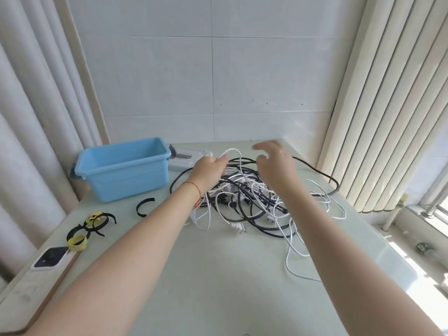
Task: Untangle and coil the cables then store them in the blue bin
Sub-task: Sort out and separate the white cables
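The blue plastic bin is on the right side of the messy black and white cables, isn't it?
Not quite. The head view shows the blue plastic bin on the left side of the messy black and white cables, not the right.

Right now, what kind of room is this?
Probably a room in a home or small office, by a window. A tiled wall stands behind the table, curtains hang left, and vertical blinds cover a bright window at right. I cannot tell which room.
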Demonstrator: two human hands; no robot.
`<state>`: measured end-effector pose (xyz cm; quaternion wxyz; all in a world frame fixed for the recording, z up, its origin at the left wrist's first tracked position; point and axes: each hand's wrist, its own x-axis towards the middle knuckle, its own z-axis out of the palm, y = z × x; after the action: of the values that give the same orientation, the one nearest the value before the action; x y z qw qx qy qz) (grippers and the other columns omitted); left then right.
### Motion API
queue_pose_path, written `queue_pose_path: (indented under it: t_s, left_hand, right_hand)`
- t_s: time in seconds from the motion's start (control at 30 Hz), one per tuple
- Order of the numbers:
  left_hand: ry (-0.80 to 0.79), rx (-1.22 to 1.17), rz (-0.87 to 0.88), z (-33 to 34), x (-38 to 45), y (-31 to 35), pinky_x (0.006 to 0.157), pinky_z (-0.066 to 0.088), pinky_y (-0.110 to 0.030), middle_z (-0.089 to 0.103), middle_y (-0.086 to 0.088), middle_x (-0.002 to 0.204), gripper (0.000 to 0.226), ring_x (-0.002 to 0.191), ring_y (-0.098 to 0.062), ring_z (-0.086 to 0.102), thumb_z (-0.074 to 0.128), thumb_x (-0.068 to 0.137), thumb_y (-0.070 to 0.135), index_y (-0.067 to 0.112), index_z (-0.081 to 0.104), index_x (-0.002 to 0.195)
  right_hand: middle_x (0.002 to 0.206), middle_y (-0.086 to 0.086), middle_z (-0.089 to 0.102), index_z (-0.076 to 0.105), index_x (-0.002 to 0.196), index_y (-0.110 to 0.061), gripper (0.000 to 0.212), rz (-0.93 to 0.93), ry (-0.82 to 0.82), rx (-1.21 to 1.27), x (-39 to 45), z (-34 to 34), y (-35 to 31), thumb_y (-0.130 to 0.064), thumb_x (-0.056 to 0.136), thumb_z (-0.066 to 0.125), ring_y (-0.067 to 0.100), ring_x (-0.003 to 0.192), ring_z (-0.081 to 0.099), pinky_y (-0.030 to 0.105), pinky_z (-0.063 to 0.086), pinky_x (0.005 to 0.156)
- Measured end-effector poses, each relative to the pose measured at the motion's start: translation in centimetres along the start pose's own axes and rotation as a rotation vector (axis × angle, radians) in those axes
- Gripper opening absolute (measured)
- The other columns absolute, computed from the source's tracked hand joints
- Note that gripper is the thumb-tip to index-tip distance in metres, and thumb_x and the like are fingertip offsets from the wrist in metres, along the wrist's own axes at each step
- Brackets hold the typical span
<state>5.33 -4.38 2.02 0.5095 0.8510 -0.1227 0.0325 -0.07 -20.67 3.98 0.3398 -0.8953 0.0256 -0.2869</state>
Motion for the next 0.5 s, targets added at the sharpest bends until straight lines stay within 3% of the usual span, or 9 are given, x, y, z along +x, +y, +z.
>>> queue_pose_path:
  t_s: [0.07, 0.1, 0.17, 0.23, 0.3, 0.4, 0.5]
  left_hand:
    - [-0.012, -0.028, 0.007, 0.5, -0.1, 0.8, 0.059, 0.031, -0.029, 0.041, 0.008, 0.042, 0.057, 0.049, -0.017, 0.04, 0.047, 0.097, 0.044, 0.02, 0.042, 0.046]
    - [-0.007, -0.047, 0.006, 0.6, -0.1, 1.0, 0.059, 0.033, -0.029, 0.043, 0.008, 0.043, 0.055, 0.052, -0.017, 0.043, 0.048, 0.097, 0.045, 0.019, 0.045, 0.048]
    - [0.01, -0.056, 0.003, 0.5, 0.0, 0.7, 0.062, 0.037, -0.029, 0.048, 0.005, 0.05, 0.052, 0.058, -0.018, 0.047, 0.048, 0.097, 0.045, 0.016, 0.05, 0.055]
    - [0.021, -0.035, 0.011, 0.2, 0.0, 0.0, 0.063, 0.038, -0.028, 0.049, 0.006, 0.046, 0.054, 0.056, -0.018, 0.049, 0.045, 0.098, 0.045, 0.013, 0.053, 0.056]
    - [0.017, -0.02, 0.015, 0.1, 0.0, -0.9, 0.063, 0.036, -0.028, 0.044, 0.008, 0.039, 0.056, 0.048, -0.016, 0.045, 0.043, 0.1, 0.044, 0.01, 0.056, 0.057]
    - [0.015, -0.062, -0.006, -0.1, 0.3, -1.8, 0.062, 0.033, -0.028, 0.037, 0.007, 0.04, 0.054, 0.041, -0.013, 0.036, 0.043, 0.099, 0.044, 0.007, 0.066, 0.068]
    - [0.0, -0.069, -0.034, -0.1, 0.6, -2.4, 0.06, 0.036, -0.028, 0.041, 0.003, 0.045, 0.055, 0.047, -0.018, 0.039, 0.044, 0.099, 0.046, 0.016, 0.048, 0.053]
  right_hand:
    - [0.101, -0.003, 0.068, 0.066, 0.114, -0.019, 0.029, -0.032, -0.228, 0.105, -1.0, 1.6, -1.6, -0.012, 0.094, 0.045, 0.016, 0.08, 0.062, 0.029, 0.047, 0.071]
    - [0.092, -0.003, 0.069, 0.065, 0.109, -0.019, 0.024, -0.015, -0.311, 0.12, -1.2, 2.4, -2.0, -0.019, 0.096, 0.045, 0.017, 0.076, 0.062, 0.031, 0.049, 0.068]
    - [0.082, -0.003, 0.063, 0.064, 0.104, -0.015, 0.025, -0.031, -0.389, 0.048, -1.4, 3.1, -2.0, -0.031, 0.099, 0.047, 0.015, 0.074, 0.058, 0.029, 0.042, 0.061]
    - [0.062, -0.009, 0.052, 0.068, 0.094, -0.015, 0.025, -0.043, -0.391, 0.059, -1.1, 2.8, -1.2, -0.033, 0.099, 0.051, 0.002, 0.055, 0.047, 0.026, 0.031, 0.053]
    - [0.046, -0.01, 0.041, 0.069, 0.082, -0.015, 0.026, -0.018, -0.317, 0.136, -0.7, 2.0, -0.3, -0.027, 0.099, 0.054, 0.003, 0.039, 0.037, 0.023, 0.026, 0.048]
    - [0.05, -0.009, 0.043, 0.066, 0.079, -0.013, 0.027, 0.083, -0.031, 0.208, 0.1, 0.6, 1.2, -0.023, 0.1, 0.053, 0.005, 0.043, 0.033, 0.021, 0.025, 0.045]
    - [0.06, -0.005, 0.046, 0.062, 0.08, -0.012, 0.027, 0.261, 0.335, 0.359, 0.9, -1.6, 3.2, -0.021, 0.101, 0.048, 0.011, 0.054, 0.039, 0.028, 0.031, 0.056]
